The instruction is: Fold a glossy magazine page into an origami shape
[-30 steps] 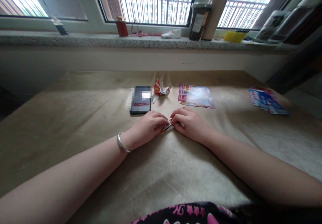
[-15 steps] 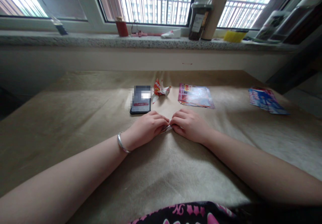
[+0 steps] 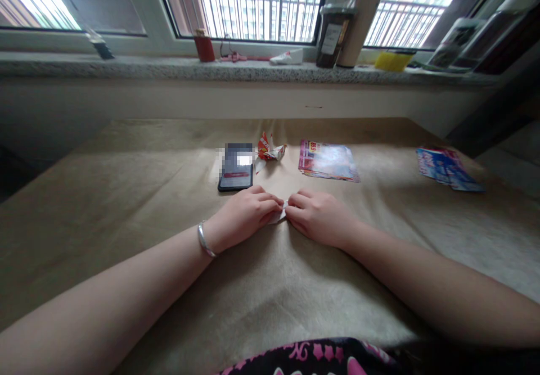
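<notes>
Between my hands lies a small piece of folded paper (image 3: 278, 216), pale on the side that shows and mostly covered by fingers. My left hand (image 3: 253, 212), with a silver bangle at the wrist, is closed on its left part. My right hand (image 3: 316, 215) has its fingers curled and pinched at the paper's right end. Just beyond the hands stands a folded paper crane (image 3: 270, 151) in red, orange and white. A phone (image 3: 237, 170) with a lit screen lies left of the crane, its picture partly blurred out.
A stack of printed leaflets (image 3: 329, 161) lies right of the crane. Blue and red leaflets (image 3: 449, 170) rest farther right on the cloth-covered table (image 3: 126, 195). Behind it, the stone windowsill (image 3: 147, 68) holds a red container (image 3: 205, 47), a dark lidded jar (image 3: 333, 36) and a yellow item (image 3: 393, 61).
My right hand has shifted slightly toward me and its fingers have curled in. More of the paper's pale surface shows between the hands. My left hand is nearly still.
</notes>
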Action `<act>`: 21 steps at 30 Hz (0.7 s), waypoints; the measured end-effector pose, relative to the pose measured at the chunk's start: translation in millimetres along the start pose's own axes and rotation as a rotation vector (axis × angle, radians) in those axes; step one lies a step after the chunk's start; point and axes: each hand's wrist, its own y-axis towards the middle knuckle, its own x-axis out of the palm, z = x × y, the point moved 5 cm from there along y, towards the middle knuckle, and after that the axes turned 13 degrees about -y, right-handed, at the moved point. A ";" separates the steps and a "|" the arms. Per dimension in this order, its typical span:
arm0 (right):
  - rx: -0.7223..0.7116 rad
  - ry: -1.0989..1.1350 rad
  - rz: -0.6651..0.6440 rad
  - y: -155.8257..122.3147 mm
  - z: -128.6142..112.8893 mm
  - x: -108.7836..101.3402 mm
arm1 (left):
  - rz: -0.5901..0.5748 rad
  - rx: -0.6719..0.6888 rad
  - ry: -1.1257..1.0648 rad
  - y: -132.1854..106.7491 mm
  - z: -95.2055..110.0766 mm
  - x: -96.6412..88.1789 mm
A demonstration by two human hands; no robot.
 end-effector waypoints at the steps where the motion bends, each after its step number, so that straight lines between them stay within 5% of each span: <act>1: 0.005 -0.012 -0.004 -0.1 -1.1 -0.9 | 0.004 0.005 0.000 -0.1 0.3 -0.5; 13: 0.020 -0.066 -0.051 -3.8 0.8 -3.5 | 0.002 0.002 -0.050 -2.3 2.8 -2.4; 21: 0.087 0.230 0.030 -7.8 20.9 11.1 | -0.100 -0.024 0.007 -5.1 11.5 -2.7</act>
